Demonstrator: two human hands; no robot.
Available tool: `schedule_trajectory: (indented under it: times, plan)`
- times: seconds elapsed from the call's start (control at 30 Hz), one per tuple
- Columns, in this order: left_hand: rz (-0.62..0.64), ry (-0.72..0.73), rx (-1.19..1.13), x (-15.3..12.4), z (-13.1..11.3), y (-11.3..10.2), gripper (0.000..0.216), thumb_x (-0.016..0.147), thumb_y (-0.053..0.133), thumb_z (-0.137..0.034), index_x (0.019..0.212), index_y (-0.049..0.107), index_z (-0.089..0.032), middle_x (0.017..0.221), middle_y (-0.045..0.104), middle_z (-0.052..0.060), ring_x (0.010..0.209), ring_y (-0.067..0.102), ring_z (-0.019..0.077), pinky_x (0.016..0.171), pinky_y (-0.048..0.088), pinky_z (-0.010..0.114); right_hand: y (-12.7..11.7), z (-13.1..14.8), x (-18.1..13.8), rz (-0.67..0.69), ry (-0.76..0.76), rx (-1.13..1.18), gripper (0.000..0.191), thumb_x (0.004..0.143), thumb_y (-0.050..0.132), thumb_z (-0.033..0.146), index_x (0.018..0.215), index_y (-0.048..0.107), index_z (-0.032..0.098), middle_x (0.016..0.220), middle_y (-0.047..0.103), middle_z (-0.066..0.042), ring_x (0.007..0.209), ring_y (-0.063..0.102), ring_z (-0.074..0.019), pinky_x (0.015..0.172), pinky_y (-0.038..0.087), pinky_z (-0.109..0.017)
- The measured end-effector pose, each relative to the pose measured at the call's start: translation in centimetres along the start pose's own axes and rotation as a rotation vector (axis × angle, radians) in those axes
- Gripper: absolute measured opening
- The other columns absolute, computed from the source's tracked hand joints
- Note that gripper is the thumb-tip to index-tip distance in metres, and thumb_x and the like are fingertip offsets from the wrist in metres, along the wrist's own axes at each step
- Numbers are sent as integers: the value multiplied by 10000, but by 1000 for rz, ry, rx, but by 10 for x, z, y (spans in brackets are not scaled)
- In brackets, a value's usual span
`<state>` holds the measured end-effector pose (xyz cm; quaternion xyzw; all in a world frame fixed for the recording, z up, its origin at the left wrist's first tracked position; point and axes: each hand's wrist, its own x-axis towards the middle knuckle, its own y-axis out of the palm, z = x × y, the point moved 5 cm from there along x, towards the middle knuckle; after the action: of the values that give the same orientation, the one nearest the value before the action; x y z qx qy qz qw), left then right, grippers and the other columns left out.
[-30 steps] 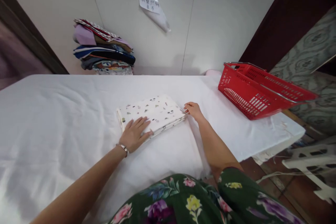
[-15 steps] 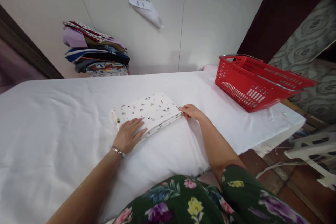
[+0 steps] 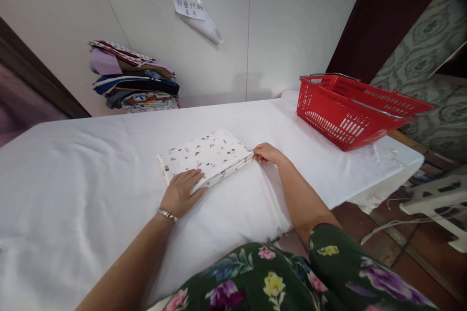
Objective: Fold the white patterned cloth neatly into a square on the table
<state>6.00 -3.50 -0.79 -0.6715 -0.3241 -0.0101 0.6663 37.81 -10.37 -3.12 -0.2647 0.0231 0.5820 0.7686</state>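
Note:
A folded white cloth with a small scattered print lies flat in front of me, its layers showing along the near edge. My left hand rests on its near left part, fingers stretched out and the palm low at the edge. At the cloth's right corner, my right hand pinches the fabric between thumb and fingers; the fingertips are partly hidden.
White sheeting covers the table. A red plastic basket stands at the back right, and a pile of folded fabrics lies by the wall at the back left. A paper sign hangs on the wall. A white stool is at the right.
The view has shifted slightly. My left hand still lies on the cloth and my right hand still grips its right corner; the cloth looks almost the same.

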Motion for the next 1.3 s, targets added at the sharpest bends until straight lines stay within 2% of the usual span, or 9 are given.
schedule_trajectory:
  times: [0.07,0.17,0.4,0.63,0.87,1.1,1.3]
  plan:
    - [-4,3,-2,0,0,0,426,826,457,-484,1130,578,-211,1204,571,58,1152,487,218,982,386,411,1,0,-4,51,-6,-26,83,772,531,154,818,582,107,689,628,-26,434,505,-45,385,344,-135]
    - [-14,1,-14,1,-1,-1,421,827,454,-483,1125,582,-214,1192,579,55,1144,495,215,980,390,404,4,2,-8,112,-27,-71,130,731,566,146,857,583,119,689,631,-22,448,517,-55,400,355,-137]
    - [-6,2,0,0,2,2,432,822,464,-488,1124,583,-203,1201,573,60,1150,489,225,985,384,413,1,4,-6,111,-103,-217,179,664,599,156,841,614,135,620,595,16,436,496,-59,399,318,-135]
    - [9,-23,-8,2,2,0,440,822,436,-510,1126,582,-228,1190,581,52,1147,494,227,979,390,418,-2,6,-5,106,-215,-279,177,675,582,211,808,669,133,632,571,28,535,502,-59,508,369,-133]
    - [1,-6,-2,1,1,0,427,823,445,-495,1122,580,-221,1186,584,50,1139,498,227,970,395,417,0,10,-6,80,-262,-296,226,673,579,265,813,686,124,523,484,53,507,426,-52,506,333,-140]
    - [-7,-3,-7,2,2,0,421,820,447,-495,1109,583,-220,1179,589,49,1134,504,219,970,393,409,-3,6,-3,82,-285,-311,282,717,530,282,878,685,110,578,517,36,522,431,-52,524,346,-143]
    - [-25,16,8,1,1,-1,410,824,456,-473,1112,581,-208,1172,592,59,1125,510,219,964,393,406,1,12,-6,41,-330,-464,225,721,531,233,846,692,137,615,556,27,564,465,-69,543,331,-143]
